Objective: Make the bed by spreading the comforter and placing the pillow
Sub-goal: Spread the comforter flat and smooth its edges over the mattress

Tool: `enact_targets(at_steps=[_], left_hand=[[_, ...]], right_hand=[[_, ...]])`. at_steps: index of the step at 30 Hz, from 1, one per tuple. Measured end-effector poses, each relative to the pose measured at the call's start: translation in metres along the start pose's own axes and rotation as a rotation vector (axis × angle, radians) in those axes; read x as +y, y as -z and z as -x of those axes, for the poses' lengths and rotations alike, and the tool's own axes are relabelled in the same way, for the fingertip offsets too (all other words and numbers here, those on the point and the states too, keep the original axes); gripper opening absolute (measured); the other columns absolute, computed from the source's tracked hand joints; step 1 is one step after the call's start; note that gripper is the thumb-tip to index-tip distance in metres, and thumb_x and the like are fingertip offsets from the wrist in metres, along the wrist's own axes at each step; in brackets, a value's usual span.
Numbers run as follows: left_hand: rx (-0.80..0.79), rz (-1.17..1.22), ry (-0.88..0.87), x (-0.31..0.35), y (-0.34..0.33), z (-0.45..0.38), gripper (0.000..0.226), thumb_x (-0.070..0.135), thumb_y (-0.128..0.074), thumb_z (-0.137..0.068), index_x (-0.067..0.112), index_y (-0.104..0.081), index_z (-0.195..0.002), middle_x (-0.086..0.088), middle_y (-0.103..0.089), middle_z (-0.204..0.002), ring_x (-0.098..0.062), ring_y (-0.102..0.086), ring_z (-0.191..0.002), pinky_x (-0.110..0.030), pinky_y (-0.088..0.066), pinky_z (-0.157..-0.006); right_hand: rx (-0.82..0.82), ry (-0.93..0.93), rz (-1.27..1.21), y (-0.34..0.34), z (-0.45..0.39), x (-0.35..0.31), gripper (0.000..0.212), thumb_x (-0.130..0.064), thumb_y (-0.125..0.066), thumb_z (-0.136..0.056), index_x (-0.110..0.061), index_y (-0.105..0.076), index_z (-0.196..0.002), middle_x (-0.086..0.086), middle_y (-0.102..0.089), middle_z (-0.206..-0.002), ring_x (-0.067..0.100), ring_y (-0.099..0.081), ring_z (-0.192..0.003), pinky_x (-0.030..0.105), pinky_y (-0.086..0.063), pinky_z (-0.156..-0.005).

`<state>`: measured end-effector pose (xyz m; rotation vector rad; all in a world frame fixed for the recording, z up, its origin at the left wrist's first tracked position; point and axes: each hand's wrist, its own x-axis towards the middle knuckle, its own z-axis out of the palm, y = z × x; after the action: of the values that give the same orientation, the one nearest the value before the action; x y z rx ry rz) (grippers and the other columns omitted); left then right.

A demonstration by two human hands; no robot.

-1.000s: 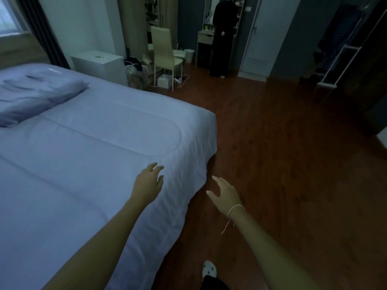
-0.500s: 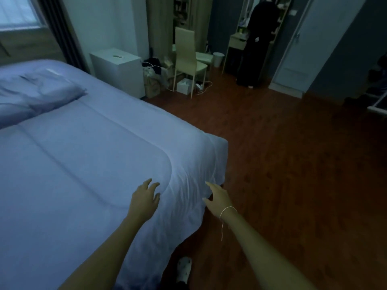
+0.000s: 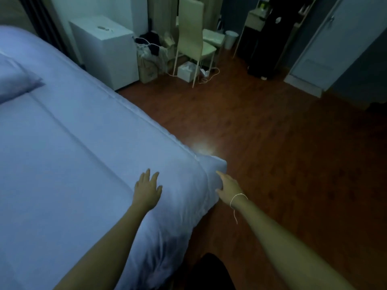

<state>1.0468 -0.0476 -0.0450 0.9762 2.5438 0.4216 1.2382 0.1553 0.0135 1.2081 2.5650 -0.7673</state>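
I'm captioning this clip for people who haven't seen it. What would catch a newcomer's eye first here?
The pale comforter fills the left half of the view, with a pillow at its far left. At its near corner the left hand lies flat on top, and the right hand reaches the corner's edge. Beyond, a pale chair stands on the reddish wooden floor.

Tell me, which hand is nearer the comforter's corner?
Right. The right hand reaches its fingertips to the comforter's corner at the bed's foot; the left hand lies flat on top, farther in from it.
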Motion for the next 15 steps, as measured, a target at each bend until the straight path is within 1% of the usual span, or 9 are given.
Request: enact_targets(at_steps=[3, 6, 7, 8, 10, 11, 13, 14, 15], left_hand=[[-0.058, -0.016, 0.089, 0.013, -0.01, -0.052, 0.063, 0.039, -0.04, -0.097, 0.018, -0.013, -0.15, -0.015, -0.001, -0.159, -0.036, -0.007, -0.146, -0.049, -0.018, -0.116], [-0.072, 0.014, 0.215, 0.018, -0.024, -0.104, 0.069, 0.044, -0.041, -0.096, 0.021, -0.007, -0.151, -0.016, 0.005, -0.159, -0.038, -0.002, -0.146, -0.052, -0.017, -0.116], [-0.068, 0.019, 0.248, 0.019, -0.028, -0.116, 0.072, 0.047, -0.042, -0.094, 0.023, -0.005, -0.151, -0.015, 0.007, -0.159, -0.038, -0.001, -0.145, -0.053, -0.018, -0.115], [-0.073, 0.023, 0.287, 0.02, -0.036, -0.131, 0.074, 0.051, -0.042, -0.093, 0.026, -0.003, -0.151, -0.015, 0.009, -0.159, -0.039, 0.0, -0.145, -0.053, -0.018, -0.114], [-0.107, 0.013, 0.356, 0.025, -0.053, -0.157, 0.078, 0.059, -0.041, -0.09, 0.031, 0.0, -0.15, -0.014, 0.01, -0.159, -0.039, 0.001, -0.145, -0.055, -0.018, -0.113], [-0.125, 0.007, 0.394, 0.03, -0.063, -0.165, 0.079, 0.064, -0.038, -0.088, 0.033, 0.0, -0.15, -0.013, 0.01, -0.159, -0.04, 0.001, -0.145, -0.056, -0.018, -0.113], [-0.137, -0.018, 0.482, 0.039, -0.08, -0.178, 0.082, 0.076, -0.023, -0.082, 0.036, 0.001, -0.149, -0.013, 0.01, -0.159, -0.042, 0.001, -0.144, -0.061, -0.015, -0.111], [-0.132, -0.027, 0.529, 0.044, -0.088, -0.185, 0.085, 0.08, -0.013, -0.077, 0.036, 0.002, -0.148, -0.015, 0.01, -0.158, -0.044, 0.001, -0.144, -0.064, -0.012, -0.109], [-0.122, -0.034, 0.568, 0.049, -0.096, -0.19, 0.088, 0.08, -0.005, -0.074, 0.035, 0.002, -0.148, -0.017, 0.009, -0.158, -0.046, 0.001, -0.143, -0.067, -0.011, -0.108]], right_hand=[[-0.114, 0.0, 0.052, 0.009, -0.08, 0.007, 0.06, -0.025, -0.049, -0.087, -0.022, -0.031, -0.144, 0.008, -0.039, -0.147, 0.032, -0.041, -0.132, 0.043, -0.037, -0.109], [-0.271, 0.023, 0.161, 0.009, -0.167, 0.017, 0.068, -0.012, -0.054, -0.089, -0.02, -0.022, -0.149, 0.011, -0.022, -0.155, 0.031, -0.024, -0.142, 0.041, -0.022, -0.117], [-0.306, 0.01, 0.203, 0.007, -0.187, 0.02, 0.069, -0.011, -0.054, -0.09, -0.021, -0.02, -0.149, 0.011, -0.018, -0.156, 0.032, -0.021, -0.143, 0.042, -0.02, -0.117], [-0.338, 0.02, 0.258, 0.004, -0.212, 0.025, 0.07, -0.011, -0.052, -0.09, -0.023, -0.017, -0.15, 0.011, -0.015, -0.157, 0.033, -0.02, -0.142, 0.044, -0.021, -0.116], [-0.377, 0.078, 0.384, -0.004, -0.257, 0.033, 0.077, -0.007, -0.049, -0.089, -0.03, -0.009, -0.15, 0.008, -0.006, -0.159, 0.034, -0.026, -0.139, 0.047, -0.029, -0.112], [-0.405, 0.102, 0.424, -0.005, -0.272, 0.034, 0.079, -0.004, -0.047, -0.089, -0.033, -0.005, -0.149, 0.008, -0.001, -0.159, 0.033, -0.028, -0.138, 0.048, -0.03, -0.111], [-0.458, 0.161, 0.437, -0.017, -0.297, 0.035, 0.079, -0.005, -0.043, -0.091, -0.037, 0.0, -0.149, 0.008, 0.005, -0.159, 0.032, -0.026, -0.14, 0.048, -0.025, -0.113], [-0.484, 0.192, 0.456, -0.026, -0.312, 0.038, 0.076, -0.011, -0.043, -0.093, -0.038, 0.001, -0.148, 0.007, 0.002, -0.16, 0.03, -0.027, -0.14, 0.049, -0.022, -0.114], [-0.503, 0.242, 0.463, -0.033, -0.323, 0.04, 0.073, -0.018, -0.044, -0.093, -0.039, 0.0, -0.148, 0.005, -0.009, -0.159, 0.028, -0.033, -0.137, 0.05, -0.022, -0.112]])
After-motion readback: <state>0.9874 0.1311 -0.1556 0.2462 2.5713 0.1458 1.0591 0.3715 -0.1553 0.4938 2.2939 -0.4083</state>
